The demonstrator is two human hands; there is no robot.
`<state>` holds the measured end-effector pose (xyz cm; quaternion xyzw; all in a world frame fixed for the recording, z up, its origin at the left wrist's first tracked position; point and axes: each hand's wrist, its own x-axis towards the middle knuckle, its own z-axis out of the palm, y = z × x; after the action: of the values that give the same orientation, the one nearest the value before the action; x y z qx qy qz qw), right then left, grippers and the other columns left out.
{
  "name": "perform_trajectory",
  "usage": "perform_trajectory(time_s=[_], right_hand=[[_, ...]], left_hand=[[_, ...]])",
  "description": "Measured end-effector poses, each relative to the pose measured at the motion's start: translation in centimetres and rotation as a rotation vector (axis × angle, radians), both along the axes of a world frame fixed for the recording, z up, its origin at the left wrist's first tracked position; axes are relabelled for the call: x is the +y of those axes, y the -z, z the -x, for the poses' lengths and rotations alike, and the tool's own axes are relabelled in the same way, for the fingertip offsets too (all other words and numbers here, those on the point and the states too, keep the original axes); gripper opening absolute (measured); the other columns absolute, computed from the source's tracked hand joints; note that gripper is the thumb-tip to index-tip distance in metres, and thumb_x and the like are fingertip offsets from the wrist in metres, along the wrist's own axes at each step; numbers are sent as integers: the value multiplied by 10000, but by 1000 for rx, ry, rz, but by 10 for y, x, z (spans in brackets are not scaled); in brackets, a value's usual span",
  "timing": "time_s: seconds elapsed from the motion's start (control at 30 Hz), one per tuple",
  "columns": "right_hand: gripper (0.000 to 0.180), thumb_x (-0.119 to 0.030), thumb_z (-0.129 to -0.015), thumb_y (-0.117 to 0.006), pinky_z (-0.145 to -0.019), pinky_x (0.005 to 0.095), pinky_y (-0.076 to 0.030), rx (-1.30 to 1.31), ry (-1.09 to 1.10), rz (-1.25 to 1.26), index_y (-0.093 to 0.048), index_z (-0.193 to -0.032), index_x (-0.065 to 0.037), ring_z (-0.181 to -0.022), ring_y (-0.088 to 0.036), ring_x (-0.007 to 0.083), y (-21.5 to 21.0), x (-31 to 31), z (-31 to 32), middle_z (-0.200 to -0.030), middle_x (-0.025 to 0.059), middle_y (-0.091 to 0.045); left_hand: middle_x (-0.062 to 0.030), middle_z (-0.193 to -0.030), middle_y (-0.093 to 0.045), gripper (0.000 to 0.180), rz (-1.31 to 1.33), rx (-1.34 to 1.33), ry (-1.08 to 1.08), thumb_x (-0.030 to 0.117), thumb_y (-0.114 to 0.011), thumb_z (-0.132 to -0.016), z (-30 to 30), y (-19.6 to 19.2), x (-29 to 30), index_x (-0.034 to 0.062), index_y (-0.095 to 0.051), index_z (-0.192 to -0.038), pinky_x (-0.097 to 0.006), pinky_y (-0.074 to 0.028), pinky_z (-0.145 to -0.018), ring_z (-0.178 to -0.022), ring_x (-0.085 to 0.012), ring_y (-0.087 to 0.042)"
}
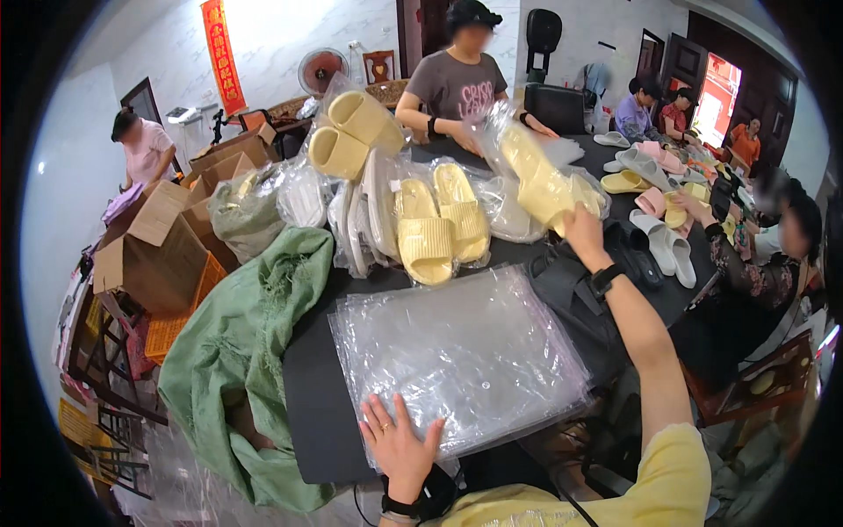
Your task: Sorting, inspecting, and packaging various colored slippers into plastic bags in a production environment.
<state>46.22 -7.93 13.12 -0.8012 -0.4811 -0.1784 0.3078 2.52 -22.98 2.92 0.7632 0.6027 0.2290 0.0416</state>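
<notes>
My left hand lies flat with fingers spread on the near left corner of a stack of clear plastic bags. Out to the right, my right hand grips a bagged pair of yellow slippers, held up over the dark table. A person's hand across the table is close to the top of that bag; I cannot tell whether it touches. Beyond the stack sits another bagged pair of yellow slippers, with bagged white slippers beside it and more yellow slippers on top.
A green woven sack drapes over the table's left side, near open cardboard boxes. Black slippers and grey slippers lie to the right. A co-worker sits at the right edge; several people are farther back.
</notes>
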Motion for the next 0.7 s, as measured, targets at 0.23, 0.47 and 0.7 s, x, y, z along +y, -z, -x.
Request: perform_trajectory(time_s=[0.23,0.47,0.7], right_hand=[[321,-172,-926,-490,-737,316,-551,1589,-587,-443,-503,-1184,20,-924,-638,237,-54,-80,64,-1094,146,-615],[449,-266,-957,-465,-953,406,-434,2087,-1044,847,-412,-1305,12,-1081,-568,276,1,-158,198,-1302,178,-502],[387,-284,-912,-532,-833,359,-466,358,-1001,869,-513,-1227,-60,-996,-569,336,-5,-184,184,-1073,163,-607]], left_hand=[[-293,-1420,-280,781,32,21,7,544,-615,-757,-5,-4,1,41,-443,-1330,-526,-194,-1069,-1331,-431,-247],[-293,-1413,-293,771,13,26,8,545,-610,-762,0,0,2,40,-448,-1323,-534,-206,-1061,-1330,-429,-248],[-261,-1434,-271,701,57,-6,12,486,-634,-768,-1,-1,2,40,-480,-1286,-545,-183,-1066,-1346,-429,-208]])
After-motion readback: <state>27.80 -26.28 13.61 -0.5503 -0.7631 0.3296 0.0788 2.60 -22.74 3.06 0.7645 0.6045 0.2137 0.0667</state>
